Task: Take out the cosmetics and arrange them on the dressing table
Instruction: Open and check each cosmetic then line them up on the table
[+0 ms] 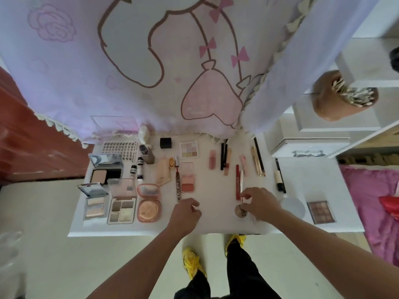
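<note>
A white dressing table [216,228] stands against a hanging lilac cloth [129,72] printed with a cartoon figure, and most of its top is already covered with cosmetics laid out in rows. The right hand [258,203] is closed in a pinch on a thin silvery stick [241,186], its fingertips also touching a small round pot [240,210] that sits just under the grip; whether the stick is being set down or dipped into the pot cannot be told. A red tube [237,182] lies just beside the stick on the side away from the palm. The left hand [185,212] is loosely curled and holds nothing that shows, resting apart from the grip across a bare strip of table, close to the end of a patterned pen [178,186].

The step in hand looks like placing one of the last pieces. The next move probably calls for laying the stick parallel to the red tube without knocking the pot.

Beyond the left hand, three compacts stand open: a quad palette [122,209], a round peach powder [148,209] and a pale highlighter [94,207]. On the wrist side of the grip lie a frosted round lid [293,206] and a brown eyeshadow palette [321,211]. On the shelves to the right, a brown jar [328,98] holds cotton swabs
</note>
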